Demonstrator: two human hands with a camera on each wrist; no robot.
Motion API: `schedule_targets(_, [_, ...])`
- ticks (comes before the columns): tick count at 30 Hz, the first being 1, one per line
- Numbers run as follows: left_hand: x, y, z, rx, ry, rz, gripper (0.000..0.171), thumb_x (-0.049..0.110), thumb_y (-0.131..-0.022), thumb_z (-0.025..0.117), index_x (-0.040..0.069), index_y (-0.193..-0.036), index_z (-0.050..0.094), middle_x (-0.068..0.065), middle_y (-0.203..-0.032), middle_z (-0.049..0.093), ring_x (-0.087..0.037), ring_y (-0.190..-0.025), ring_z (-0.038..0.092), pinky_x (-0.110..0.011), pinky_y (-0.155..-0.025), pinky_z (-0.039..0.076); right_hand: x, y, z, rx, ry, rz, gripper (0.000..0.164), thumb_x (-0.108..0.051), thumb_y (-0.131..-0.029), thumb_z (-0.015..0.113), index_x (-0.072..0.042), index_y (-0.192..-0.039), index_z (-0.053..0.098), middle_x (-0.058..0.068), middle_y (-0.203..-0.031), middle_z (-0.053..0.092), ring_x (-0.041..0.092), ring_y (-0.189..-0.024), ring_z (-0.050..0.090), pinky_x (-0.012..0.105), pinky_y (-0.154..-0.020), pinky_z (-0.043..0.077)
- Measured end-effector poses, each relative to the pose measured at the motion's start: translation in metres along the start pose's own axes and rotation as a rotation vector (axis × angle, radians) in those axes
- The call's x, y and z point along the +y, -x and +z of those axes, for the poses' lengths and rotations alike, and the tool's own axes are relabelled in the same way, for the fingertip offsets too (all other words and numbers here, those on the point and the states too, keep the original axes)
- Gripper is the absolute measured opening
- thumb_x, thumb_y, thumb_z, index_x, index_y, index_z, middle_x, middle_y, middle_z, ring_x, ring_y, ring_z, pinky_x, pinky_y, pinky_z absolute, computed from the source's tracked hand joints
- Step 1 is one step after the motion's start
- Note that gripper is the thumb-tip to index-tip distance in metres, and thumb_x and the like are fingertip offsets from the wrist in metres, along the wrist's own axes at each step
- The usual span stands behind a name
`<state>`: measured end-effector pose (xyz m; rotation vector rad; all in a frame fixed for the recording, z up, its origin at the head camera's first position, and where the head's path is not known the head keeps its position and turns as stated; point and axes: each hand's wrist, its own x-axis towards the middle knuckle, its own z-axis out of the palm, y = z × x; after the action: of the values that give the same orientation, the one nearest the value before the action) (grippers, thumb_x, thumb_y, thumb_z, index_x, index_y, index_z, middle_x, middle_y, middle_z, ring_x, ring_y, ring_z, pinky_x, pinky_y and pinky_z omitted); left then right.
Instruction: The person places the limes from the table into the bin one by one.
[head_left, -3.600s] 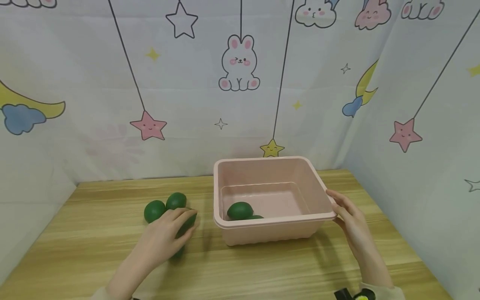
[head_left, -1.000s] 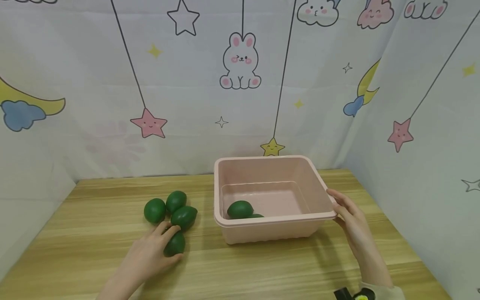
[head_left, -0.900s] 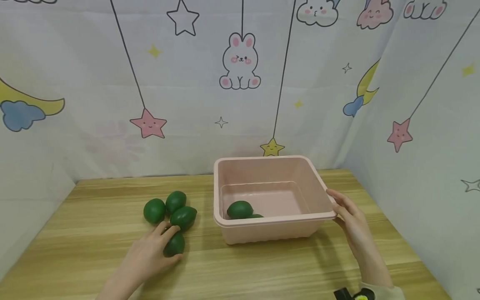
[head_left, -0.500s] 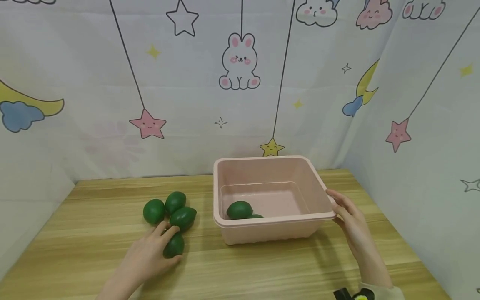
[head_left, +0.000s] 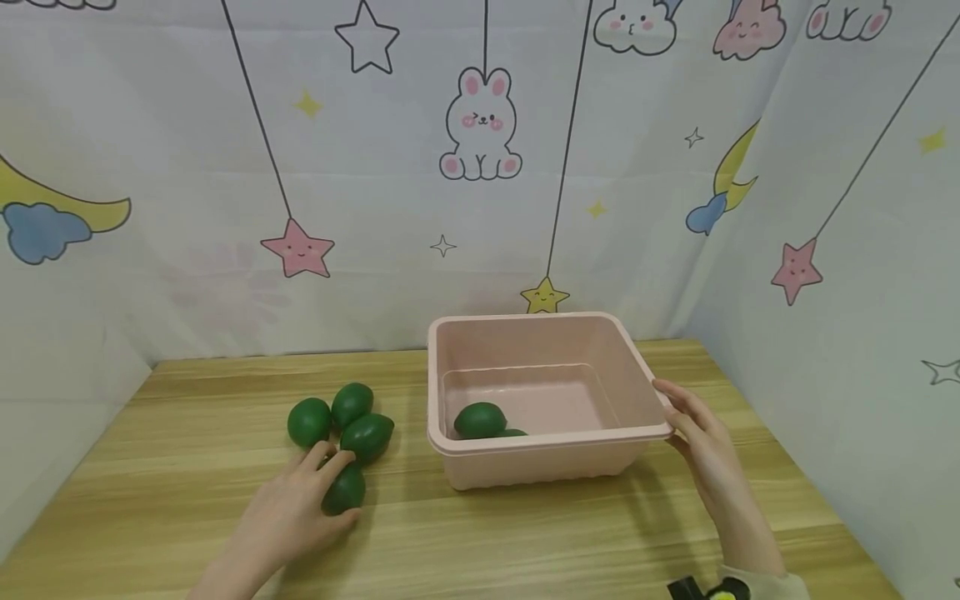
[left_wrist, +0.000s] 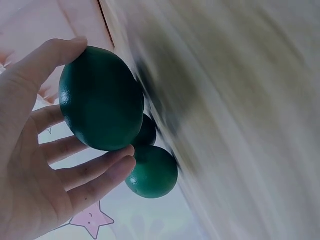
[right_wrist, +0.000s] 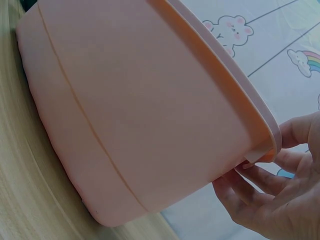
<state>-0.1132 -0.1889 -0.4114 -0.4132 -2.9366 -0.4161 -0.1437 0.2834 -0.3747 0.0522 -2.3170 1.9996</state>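
My left hand curls its thumb and fingers round a dark green lime, the nearest of a small group on the table. In the left wrist view the held lime is large and glossy, with the thumb on one side and fingertips on the other. Beyond it sit other limes, one with a pointed tip. My right hand grips the right rim of a pink plastic bin, fingers under its edge in the right wrist view. Inside the bin lies a lime, with another mostly hidden behind the front wall.
The wood-grain table ends at a white cartoon-printed curtain at the back, and another printed panel runs along the right. A strip of table separates the limes from the bin.
Since the oldest frame, my left hand has moved from the pointed lime to the nearest one, which has lately shifted slightly left with it. My right hand and the bin stay put.
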Motion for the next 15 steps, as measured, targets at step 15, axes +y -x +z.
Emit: schedule_targets(15, [0.0012, 0.0001, -0.0085, 0.049, -0.049, 0.027, 0.064, 0.041, -0.067, 0.083, 0.014, -0.121, 0.062, -0.007, -0.118, 0.058, -0.029, -0.098, 0.060, -0.038, -0.056, 0.053, 0.0007, 0.0003, -0.0001, -0.004, -0.007, -0.008, 0.047, -0.027, -0.101, 0.047, -0.008, -0.144, 0.041, -0.015, -0.121, 0.055, -0.001, -0.106, 0.054, 0.015, -0.085, 0.045])
